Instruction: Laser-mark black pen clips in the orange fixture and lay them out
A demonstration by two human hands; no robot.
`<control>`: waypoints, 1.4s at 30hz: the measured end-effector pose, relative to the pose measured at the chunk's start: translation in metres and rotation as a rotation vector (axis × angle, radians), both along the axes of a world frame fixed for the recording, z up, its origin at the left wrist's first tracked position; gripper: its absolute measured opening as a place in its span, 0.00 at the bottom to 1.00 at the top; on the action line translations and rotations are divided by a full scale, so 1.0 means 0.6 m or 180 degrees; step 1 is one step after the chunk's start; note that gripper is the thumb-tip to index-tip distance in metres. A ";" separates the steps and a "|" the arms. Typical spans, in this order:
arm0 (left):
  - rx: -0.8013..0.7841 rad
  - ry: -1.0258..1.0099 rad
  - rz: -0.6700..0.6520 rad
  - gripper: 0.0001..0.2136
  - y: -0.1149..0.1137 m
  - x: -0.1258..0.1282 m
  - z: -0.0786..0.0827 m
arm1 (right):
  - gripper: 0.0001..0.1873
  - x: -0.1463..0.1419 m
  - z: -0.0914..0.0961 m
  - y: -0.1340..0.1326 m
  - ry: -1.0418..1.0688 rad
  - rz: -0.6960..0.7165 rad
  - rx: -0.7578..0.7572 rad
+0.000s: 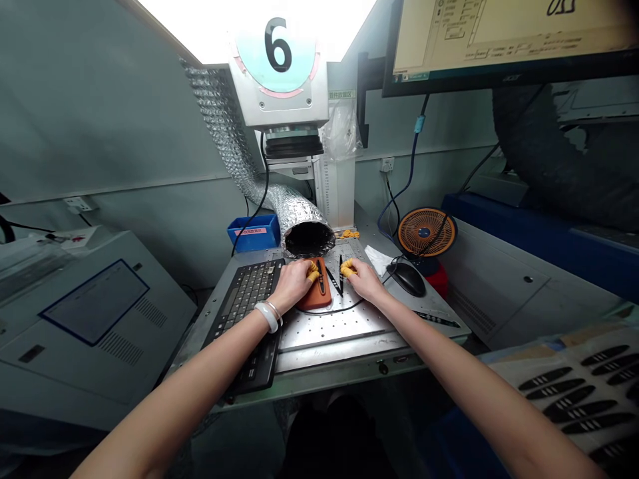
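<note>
Strips, 3 slim and black, ran lengthwise away from the person. Left hand (294, 283) curled over 1 orange block (315, 299), fingertips touching the seated strip (319, 274); whether it pinched could not be told. Right hand (367, 283) pinched the second strip (341, 283) at its fingertips. The loose strip (333, 281) lay slanted between the 2 hands.

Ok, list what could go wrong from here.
1. The left hand and right hand lie below the marking head; if it fired, the fingers could be hit.
2. The thin black strip held by the right hand might slip or seat crooked by the orange block.
</note>
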State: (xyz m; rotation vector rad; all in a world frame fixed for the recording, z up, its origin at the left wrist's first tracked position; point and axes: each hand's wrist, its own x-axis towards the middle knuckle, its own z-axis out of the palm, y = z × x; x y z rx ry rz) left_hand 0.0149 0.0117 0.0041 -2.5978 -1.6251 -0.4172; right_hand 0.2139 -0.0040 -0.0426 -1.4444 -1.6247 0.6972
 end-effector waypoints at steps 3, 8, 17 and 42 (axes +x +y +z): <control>0.0006 0.0101 -0.0037 0.08 0.007 0.010 0.001 | 0.07 -0.004 0.001 0.003 -0.0115 -0.0007 0.0034; 0.0013 0.0266 -0.0147 0.08 0.018 0.022 0.000 | 0.06 -0.012 0.005 0.007 -0.0316 0.0018 0.0102; 0.0131 0.0252 -0.0181 0.07 0.005 -0.020 0.031 | 0.06 -0.048 0.009 0.039 -0.0712 0.0301 0.0179; 0.0032 -0.0438 0.0168 0.07 -0.036 -0.167 0.035 | 0.11 -0.063 0.028 0.032 -0.1809 0.0615 -0.0079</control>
